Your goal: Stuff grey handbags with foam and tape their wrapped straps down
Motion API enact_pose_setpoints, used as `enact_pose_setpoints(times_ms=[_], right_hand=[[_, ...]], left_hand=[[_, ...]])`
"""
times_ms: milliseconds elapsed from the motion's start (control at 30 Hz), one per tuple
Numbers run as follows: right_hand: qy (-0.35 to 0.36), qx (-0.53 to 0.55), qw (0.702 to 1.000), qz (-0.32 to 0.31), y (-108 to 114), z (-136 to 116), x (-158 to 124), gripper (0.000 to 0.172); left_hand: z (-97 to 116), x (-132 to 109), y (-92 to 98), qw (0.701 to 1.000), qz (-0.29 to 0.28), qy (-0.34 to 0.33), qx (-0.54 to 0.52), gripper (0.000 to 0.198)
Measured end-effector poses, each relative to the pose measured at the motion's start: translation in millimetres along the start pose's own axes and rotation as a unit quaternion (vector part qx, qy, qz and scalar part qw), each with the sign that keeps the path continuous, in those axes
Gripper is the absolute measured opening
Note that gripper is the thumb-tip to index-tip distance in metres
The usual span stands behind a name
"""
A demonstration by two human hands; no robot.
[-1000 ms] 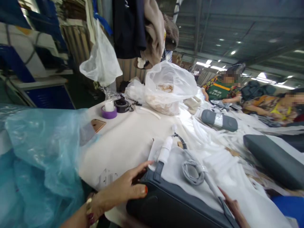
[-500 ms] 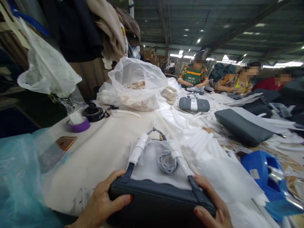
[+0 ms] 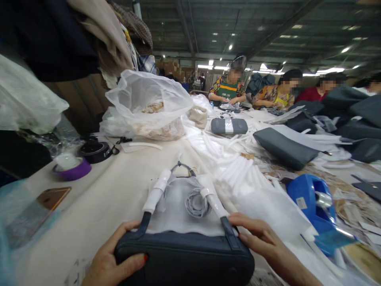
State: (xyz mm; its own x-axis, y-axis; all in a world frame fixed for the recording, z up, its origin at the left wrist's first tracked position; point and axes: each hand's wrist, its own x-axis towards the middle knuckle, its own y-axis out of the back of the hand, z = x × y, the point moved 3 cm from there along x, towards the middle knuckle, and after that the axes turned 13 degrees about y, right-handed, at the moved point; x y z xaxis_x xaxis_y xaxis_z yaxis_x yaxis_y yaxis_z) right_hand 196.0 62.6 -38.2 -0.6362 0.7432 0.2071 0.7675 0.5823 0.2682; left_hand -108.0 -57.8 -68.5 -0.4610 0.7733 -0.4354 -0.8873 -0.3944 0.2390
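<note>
A dark grey handbag (image 3: 184, 258) lies on the table right in front of me, its handles wrapped in white foam sleeves (image 3: 156, 192) and a grey coiled strap (image 3: 196, 203) resting on white paper over it. My left hand (image 3: 111, 264) grips the bag's left end, thumb on its top face. My right hand (image 3: 258, 240) rests at the bag's right end by the handle base, fingers stretched forward and touching it.
A blue tape dispenser (image 3: 314, 202) sits to the right. White foam sleeves (image 3: 238, 169) are strewn over the table's middle. A phone (image 3: 53, 197), purple tape roll (image 3: 71, 167) and black roll (image 3: 95, 151) lie left; a plastic bag (image 3: 149, 107) behind. Several people work at the far end.
The view swung right and down. My right hand came up to the bag's right end and my left closed on its left end; the bag now lies square before me.
</note>
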Motion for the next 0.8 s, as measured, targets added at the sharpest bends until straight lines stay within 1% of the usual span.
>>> enact_pose_setpoints(times_ms=[100, 200, 267, 333, 433, 533, 633, 700, 800], right_hand=[[-0.022, 0.035, 0.999, -0.009, 3, 2, 3, 0.027], [-0.048, 0.037, 0.998, -0.013, -2, 9, 3, 0.028], [-0.049, 0.018, 0.999, 0.014, -8, 15, 0, 0.03], [-0.03, -0.007, 0.997, 0.073, -14, 21, -5, 0.031], [0.015, -0.028, 0.985, 0.17, -21, 33, -14, 0.03], [0.045, -0.032, 0.971, 0.234, -26, 42, -20, 0.026], [0.049, -0.047, 0.963, 0.261, -28, 46, -20, 0.024], [0.044, -0.053, 0.961, 0.267, -28, 44, -20, 0.025], [0.049, -0.058, 0.969, 0.235, -27, 37, -23, 0.029]], left_hand=[[2, 1, -3.1, 0.998, -0.039, 0.022, -0.053, 0.07], [4, 5, -5.9, 0.992, -0.086, 0.03, -0.088, 0.072], [6, 8, -7.1, 0.989, -0.112, 0.034, -0.095, 0.073], [6, 10, -7.6, 0.987, -0.122, 0.045, -0.098, 0.068], [5, 12, -7.1, 0.985, -0.129, 0.044, -0.102, 0.059], [2, 14, -5.9, 0.985, -0.139, 0.024, -0.096, 0.058], [-3, 16, -4.9, 0.985, -0.141, 0.033, -0.097, 0.061], [-4, 16, -4.9, 0.986, -0.131, 0.032, -0.098, 0.061], [-4, 12, -5.4, 0.991, -0.088, 0.031, -0.097, 0.055]])
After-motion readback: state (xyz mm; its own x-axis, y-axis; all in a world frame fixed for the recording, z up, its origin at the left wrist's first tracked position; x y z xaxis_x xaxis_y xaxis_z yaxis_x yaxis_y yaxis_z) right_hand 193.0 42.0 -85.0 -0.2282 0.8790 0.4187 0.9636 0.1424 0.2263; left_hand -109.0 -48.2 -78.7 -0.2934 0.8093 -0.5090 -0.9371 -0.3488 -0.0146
